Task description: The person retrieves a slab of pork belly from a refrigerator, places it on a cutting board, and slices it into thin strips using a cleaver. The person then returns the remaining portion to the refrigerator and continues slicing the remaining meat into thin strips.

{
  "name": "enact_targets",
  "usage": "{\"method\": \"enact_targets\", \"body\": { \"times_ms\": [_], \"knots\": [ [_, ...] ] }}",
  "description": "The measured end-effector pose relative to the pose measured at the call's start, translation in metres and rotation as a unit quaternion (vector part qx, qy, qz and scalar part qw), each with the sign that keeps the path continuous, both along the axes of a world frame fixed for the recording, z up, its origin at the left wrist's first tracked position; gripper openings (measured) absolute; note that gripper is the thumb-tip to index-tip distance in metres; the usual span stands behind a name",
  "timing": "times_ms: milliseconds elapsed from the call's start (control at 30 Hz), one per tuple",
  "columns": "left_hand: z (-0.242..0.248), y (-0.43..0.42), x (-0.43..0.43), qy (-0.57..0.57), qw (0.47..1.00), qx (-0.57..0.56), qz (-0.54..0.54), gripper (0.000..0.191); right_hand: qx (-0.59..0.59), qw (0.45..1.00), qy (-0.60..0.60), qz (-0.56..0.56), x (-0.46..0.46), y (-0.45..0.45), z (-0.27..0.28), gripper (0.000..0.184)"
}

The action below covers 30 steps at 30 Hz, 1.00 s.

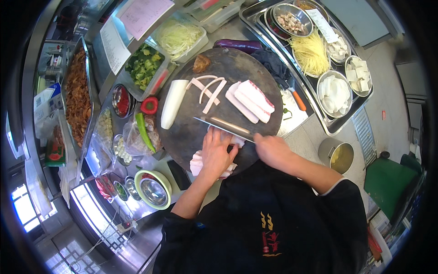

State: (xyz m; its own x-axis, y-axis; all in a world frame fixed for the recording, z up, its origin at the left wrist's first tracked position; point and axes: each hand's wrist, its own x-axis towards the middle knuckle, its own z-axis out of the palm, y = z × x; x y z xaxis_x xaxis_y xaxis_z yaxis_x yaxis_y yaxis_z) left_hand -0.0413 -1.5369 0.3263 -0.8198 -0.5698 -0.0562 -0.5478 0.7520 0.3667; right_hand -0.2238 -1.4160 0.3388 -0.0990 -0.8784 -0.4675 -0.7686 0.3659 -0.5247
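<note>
A cleaver (222,127) crosses the near half of the round chopping board (191,140), and my right hand (273,152) grips it at its handle end. Left of the blade, my left hand (217,150) presses with spread fingers on a piece of pale meat (236,141), which is partly hidden under hand and blade. Below that palm lie several sliced pieces of fatty meat (196,163). Farther off on the board rest thick slabs of fatty pork (251,99), thin pale strips (214,96), a peeled white radish-like vegetable (174,104) and a brown lump (201,63).
A steel tray (333,128) with several bowls stands at the right. An orange-handled knife (297,97) and an eggplant (236,44) lie beside the board. At the left are a broccoli tub (145,65), a green pepper (144,132) and a green bowl (167,178).
</note>
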Motion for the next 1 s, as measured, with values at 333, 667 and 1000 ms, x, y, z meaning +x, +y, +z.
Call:
{"method": "enact_targets", "body": {
  "times_ms": [333,667,1000],
  "knots": [
    [0.009,0.007,0.001,0.359,0.726,0.548,0.211,0.057,-0.1,0.929,-0.313,-0.17,-0.018,0.027,0.03,0.02],
    [0.018,-0.02,-0.01,0.262,0.676,0.653,0.219,0.024,0.023,0.785,-0.492,-0.377,-0.025,0.058,0.036,0.021],
    [0.012,-0.11,-0.002,0.163,0.929,0.236,0.234,0.056,-0.003,0.804,-0.428,-0.414,-0.043,0.081,0.035,0.019]
  ]
}}
